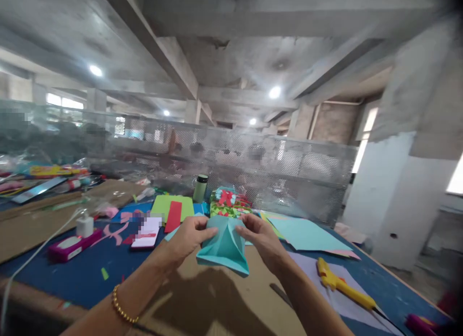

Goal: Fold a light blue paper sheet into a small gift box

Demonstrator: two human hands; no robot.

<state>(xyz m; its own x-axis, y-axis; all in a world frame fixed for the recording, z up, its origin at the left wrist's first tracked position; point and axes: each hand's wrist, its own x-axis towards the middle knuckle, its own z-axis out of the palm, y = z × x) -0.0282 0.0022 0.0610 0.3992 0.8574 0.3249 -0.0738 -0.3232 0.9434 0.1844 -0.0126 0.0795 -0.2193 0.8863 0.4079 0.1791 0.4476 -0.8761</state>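
Left hand (pixel 191 235) and right hand (pixel 262 238) both pinch the blue paper (pixel 224 252) — creases already in! It gapes open — only part-folded, I'd say.

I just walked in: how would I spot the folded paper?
Find the blue table, then the central brown cardboard. Above it, the left hand and right hand hold the folded paper, turquoise and creased, unlike the flat light blue sheet.

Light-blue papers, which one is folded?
The paper in the left hand and right hand: its folds stand up, while the big sheet at right lies flat.
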